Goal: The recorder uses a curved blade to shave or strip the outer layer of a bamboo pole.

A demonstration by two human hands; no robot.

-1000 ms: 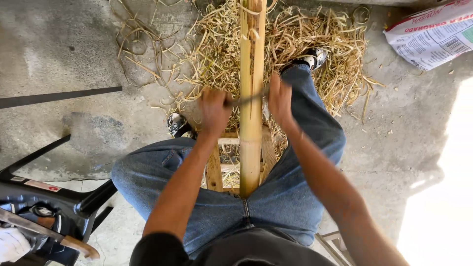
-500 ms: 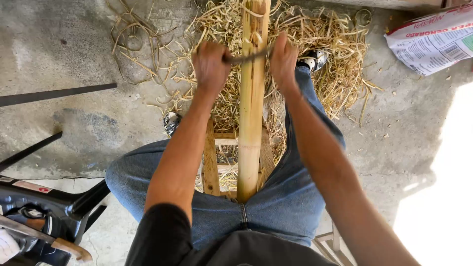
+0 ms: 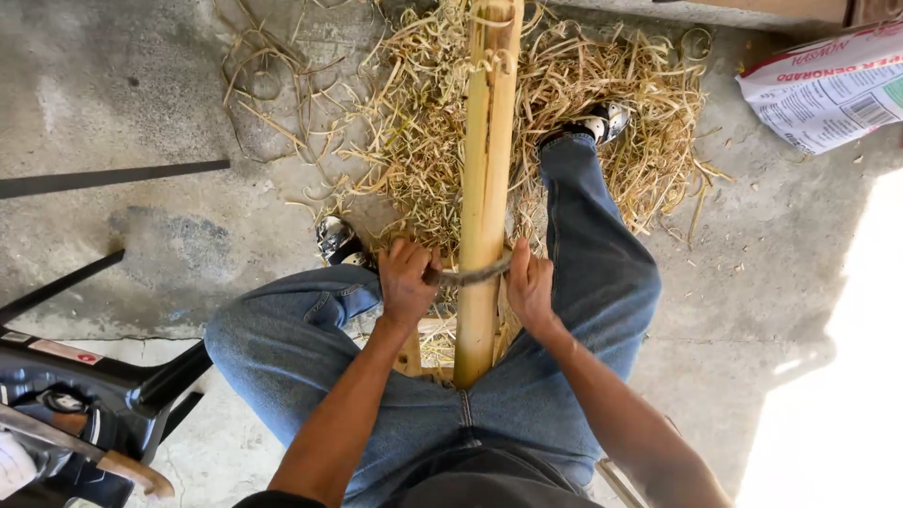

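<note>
A long yellow bamboo pole point(image 3: 487, 169) runs away from me between my knees. Across it lies a curved two-handled drawknife point(image 3: 467, 276). My left hand point(image 3: 406, 279) is closed around its left handle. On the other side, my right hand point(image 3: 531, 287) grips the right handle. Both hands sit low on the pole, close to my lap. The near end of the pole rests on a wooden frame point(image 3: 411, 353) between my legs, mostly hidden by my jeans.
A heap of pale bamboo shavings point(image 3: 621, 103) covers the concrete floor around my shoes. A printed white sack point(image 3: 828, 89) lies at the far right. A black chair frame with tools point(image 3: 75, 414) stands at the near left. A dark strip point(image 3: 113, 177) lies on the floor.
Both hands have pulled the drawknife back along the pole toward my lap, after reaching far up the pole half a second ago. The pole stays in place.
</note>
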